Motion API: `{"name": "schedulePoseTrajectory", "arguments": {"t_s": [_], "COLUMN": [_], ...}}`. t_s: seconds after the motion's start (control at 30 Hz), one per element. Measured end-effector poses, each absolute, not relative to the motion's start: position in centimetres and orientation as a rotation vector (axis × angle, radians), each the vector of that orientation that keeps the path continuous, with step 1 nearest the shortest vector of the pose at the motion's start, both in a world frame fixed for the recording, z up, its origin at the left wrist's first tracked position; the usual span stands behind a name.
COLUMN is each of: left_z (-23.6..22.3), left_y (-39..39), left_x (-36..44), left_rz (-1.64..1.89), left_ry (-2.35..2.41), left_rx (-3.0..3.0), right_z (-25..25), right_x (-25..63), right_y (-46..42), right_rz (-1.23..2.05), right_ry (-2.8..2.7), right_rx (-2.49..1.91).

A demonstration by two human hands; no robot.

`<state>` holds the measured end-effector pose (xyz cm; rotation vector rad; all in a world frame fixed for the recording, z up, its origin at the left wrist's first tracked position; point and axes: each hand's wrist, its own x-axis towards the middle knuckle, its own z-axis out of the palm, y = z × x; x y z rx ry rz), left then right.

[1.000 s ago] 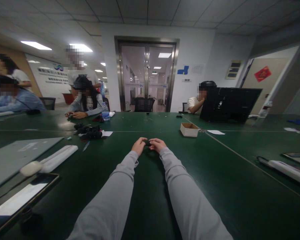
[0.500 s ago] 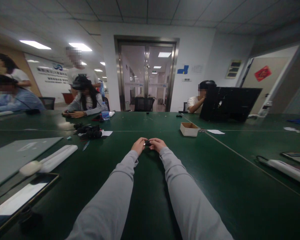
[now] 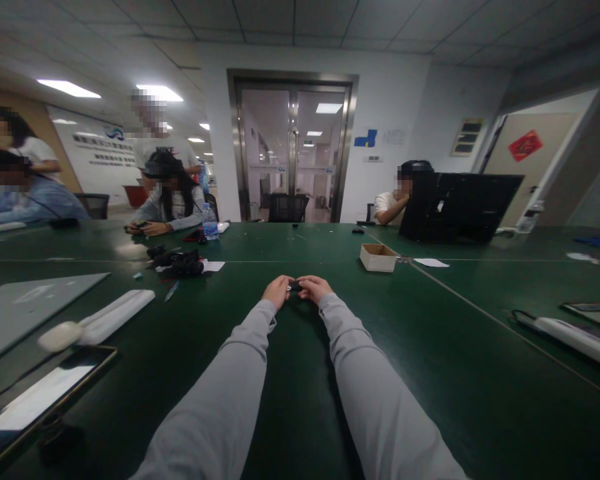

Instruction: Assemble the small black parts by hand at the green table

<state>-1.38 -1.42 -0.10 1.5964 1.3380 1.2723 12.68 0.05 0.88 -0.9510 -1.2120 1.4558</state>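
Both my arms, in grey sleeves, reach forward over the green table [image 3: 430, 347]. My left hand [image 3: 277, 291] and my right hand [image 3: 314, 289] meet at the middle of the table, fingers curled. Between their fingertips they pinch a small black object [image 3: 295, 287], too small to name. The hands rest on or just above the tabletop.
A small open cardboard box [image 3: 378, 257] lies beyond my hands to the right. A pile of black items [image 3: 179, 263], a white bar [image 3: 115, 315], a grey board [image 3: 25, 310] and a phone [image 3: 40, 397] lie left. A black monitor [image 3: 460, 208] stands at the right. Several people sit at the far side.
Almost nothing: my hands stay together on the small black object, with only slight finger movement and a tiny shift of the view.
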Motion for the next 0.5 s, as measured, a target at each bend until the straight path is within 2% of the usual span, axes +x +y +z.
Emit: {"name": "schedulePoseTrajectory", "arguments": {"t_s": [0.5], "left_z": [0.0], "left_y": [-1.7], "left_x": [-1.27], "left_rz": [1.296], "left_ry": [1.351], "left_rx": [1.577], "right_z": [0.86], "right_x": [12.61], "right_y": [0.02], "right_rz": [1.455], "right_ry": [-1.202], "right_rx": [-0.959]}}
